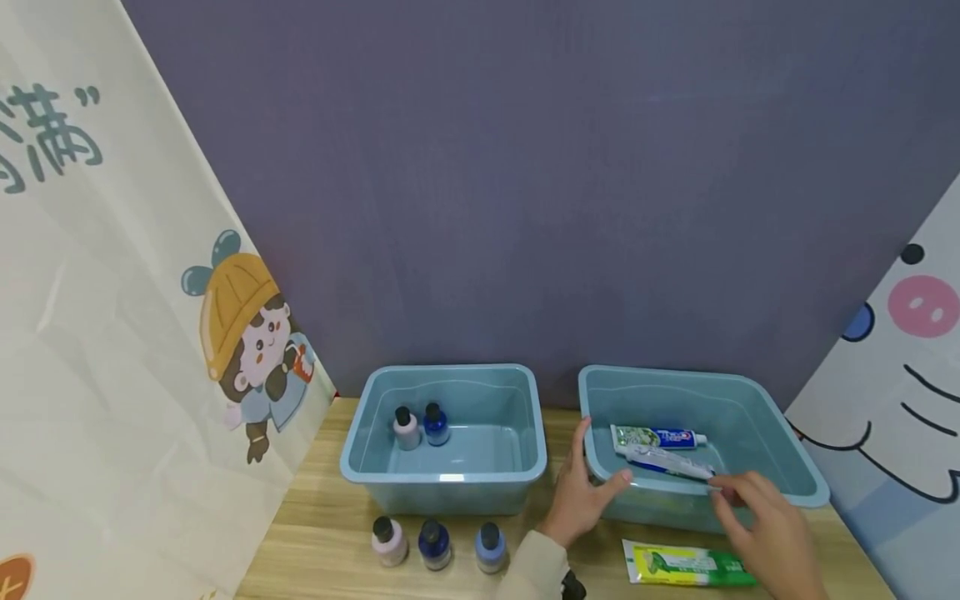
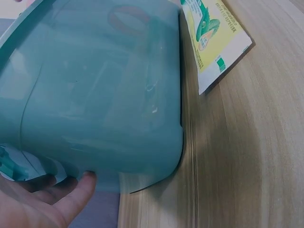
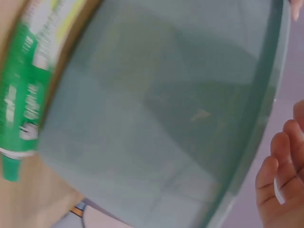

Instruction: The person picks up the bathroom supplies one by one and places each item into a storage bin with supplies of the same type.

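My left hand (image 1: 583, 492) rests at the near left corner of the right-hand blue bin (image 1: 810, 475), thumb at the front rim and the other fingers along its left side. Over the same front rim, my right hand (image 1: 768, 525) pinches the end of a white and blue toothpaste tube (image 1: 667, 461). That tube slants inside the bin, close to a green and blue toothpaste tube (image 1: 652, 437). In the right wrist view, the right hand's fingers (image 3: 282, 156) appear loosely bent beyond the rim, its thumb hidden. Outside the bin's front lies a yellow and green tube (image 1: 682, 564).
A second blue bin (image 1: 450, 496) stands on the left, with a pink bottle (image 1: 407, 432) and a dark blue bottle (image 1: 436, 427) inside. Before it stand a pink bottle (image 1: 389, 543), a dark blue bottle (image 1: 434, 547) and a light blue bottle (image 1: 491, 550).
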Demonstrator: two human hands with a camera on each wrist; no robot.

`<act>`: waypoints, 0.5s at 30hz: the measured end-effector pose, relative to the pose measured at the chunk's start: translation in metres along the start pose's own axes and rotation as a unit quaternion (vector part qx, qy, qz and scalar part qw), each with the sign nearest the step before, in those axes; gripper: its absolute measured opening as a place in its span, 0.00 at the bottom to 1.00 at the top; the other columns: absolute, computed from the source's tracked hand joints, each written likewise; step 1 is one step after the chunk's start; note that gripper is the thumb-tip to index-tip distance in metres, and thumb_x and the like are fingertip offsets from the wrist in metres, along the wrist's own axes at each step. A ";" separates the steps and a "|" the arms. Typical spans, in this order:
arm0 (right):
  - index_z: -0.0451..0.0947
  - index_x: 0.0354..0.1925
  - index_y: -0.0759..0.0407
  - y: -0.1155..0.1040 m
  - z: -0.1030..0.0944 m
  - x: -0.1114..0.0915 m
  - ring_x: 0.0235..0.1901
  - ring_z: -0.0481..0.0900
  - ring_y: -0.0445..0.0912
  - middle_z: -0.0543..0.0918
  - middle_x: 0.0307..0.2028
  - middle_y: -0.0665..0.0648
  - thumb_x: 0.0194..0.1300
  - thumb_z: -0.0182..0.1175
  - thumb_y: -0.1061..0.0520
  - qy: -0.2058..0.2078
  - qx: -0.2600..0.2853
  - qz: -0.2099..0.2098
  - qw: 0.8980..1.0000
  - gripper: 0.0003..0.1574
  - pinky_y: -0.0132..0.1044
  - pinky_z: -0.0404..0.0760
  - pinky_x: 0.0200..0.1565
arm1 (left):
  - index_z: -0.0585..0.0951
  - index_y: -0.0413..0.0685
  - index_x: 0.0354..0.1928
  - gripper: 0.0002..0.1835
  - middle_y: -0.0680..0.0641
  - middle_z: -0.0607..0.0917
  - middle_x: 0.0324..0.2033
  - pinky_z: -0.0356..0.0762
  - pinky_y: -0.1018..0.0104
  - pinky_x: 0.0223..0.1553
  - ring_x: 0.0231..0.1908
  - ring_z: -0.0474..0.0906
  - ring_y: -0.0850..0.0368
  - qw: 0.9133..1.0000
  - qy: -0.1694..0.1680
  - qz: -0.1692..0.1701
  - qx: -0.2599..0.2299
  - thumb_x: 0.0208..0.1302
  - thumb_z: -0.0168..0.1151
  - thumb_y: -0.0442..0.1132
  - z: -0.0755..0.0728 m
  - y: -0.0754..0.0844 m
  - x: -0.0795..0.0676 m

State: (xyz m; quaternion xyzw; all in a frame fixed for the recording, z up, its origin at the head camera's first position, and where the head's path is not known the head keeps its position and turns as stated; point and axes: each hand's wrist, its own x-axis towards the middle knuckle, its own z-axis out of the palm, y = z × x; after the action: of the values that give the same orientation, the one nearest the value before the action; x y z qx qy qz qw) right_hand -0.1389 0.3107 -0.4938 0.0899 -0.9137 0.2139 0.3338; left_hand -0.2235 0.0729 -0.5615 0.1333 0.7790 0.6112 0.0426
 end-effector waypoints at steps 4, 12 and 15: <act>0.85 0.36 0.56 0.002 0.005 -0.017 0.28 0.69 0.29 0.76 0.26 0.43 0.45 0.75 0.70 0.009 -0.005 0.022 1.000 0.18 0.18 0.67 0.30 | 0.42 0.87 0.79 0.51 0.49 0.57 0.80 0.67 0.34 0.66 0.75 0.61 0.41 1.000 0.002 0.008 -0.001 0.64 0.66 0.65 -0.001 -0.001 0.001; 0.86 0.38 0.52 0.009 0.011 -0.048 0.30 0.75 0.36 0.80 0.31 0.47 0.51 0.75 0.63 -0.109 -0.052 0.115 0.986 0.14 0.29 0.74 0.28 | 0.42 0.86 0.79 0.51 0.50 0.58 0.80 0.67 0.36 0.67 0.75 0.61 0.42 1.000 0.001 0.010 -0.003 0.64 0.66 0.64 0.001 -0.002 0.001; 0.86 0.43 0.53 0.016 0.013 -0.054 0.37 0.80 0.47 0.82 0.38 0.51 0.54 0.75 0.59 -0.192 -0.059 0.136 0.970 0.16 0.41 0.82 0.36 | 0.42 0.86 0.79 0.51 0.50 0.58 0.80 0.68 0.36 0.67 0.75 0.61 0.43 1.000 0.002 0.010 -0.003 0.64 0.66 0.64 0.001 -0.002 0.000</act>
State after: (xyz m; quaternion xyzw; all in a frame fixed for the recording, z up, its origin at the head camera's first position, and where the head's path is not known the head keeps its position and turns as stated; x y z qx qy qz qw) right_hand -0.1102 0.3203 -0.5429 -0.0157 -0.9752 0.1820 0.1248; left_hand -0.2239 0.0739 -0.5641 0.1397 0.7760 0.6141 0.0353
